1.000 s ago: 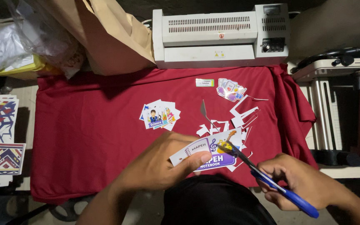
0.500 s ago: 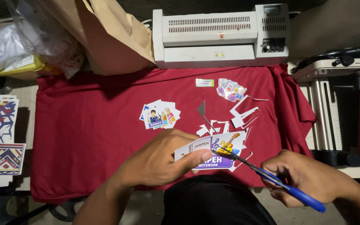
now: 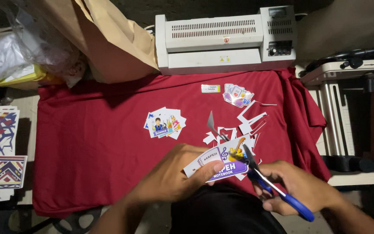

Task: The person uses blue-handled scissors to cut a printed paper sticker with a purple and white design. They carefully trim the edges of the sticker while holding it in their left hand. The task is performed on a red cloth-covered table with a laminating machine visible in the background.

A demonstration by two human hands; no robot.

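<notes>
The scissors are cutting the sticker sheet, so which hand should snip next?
Probably the right hand: it already grips the blue-handled scissors, blades at the sticker sheet. The left hand is pinching that sheet to steady it.

This looks like a small print or craft workshop. A white laminating machine [image 3: 226, 37] stands at the back of a table covered in red cloth [image 3: 91, 143], and a paper cutter [image 3: 364, 112] sits at the right. Stacks of cut printed labels [image 3: 165, 123], paper trimmings [image 3: 249, 121] and patterned printed sheets [image 3: 1, 151] lie about.
</notes>
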